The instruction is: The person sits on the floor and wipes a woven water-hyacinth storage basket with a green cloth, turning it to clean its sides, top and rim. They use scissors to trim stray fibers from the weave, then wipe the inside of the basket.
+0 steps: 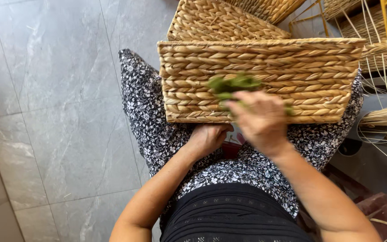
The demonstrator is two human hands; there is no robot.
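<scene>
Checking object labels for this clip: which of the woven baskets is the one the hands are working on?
The rectangular woven basket on the person's lap; the right hand holds green material against its side. The other baskets sit behind, untouched.

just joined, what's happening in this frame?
A seated person has a rectangular woven basket resting on their lap, one side facing the camera. The right hand is against that side and grips a green, cloth-like bundle, which is blurred, so what it is exactly is hard to tell. The left hand is under the basket's lower edge, steadying it. More woven baskets and loose straw stalks lie behind and to the right, over a grey tiled floor.
</scene>
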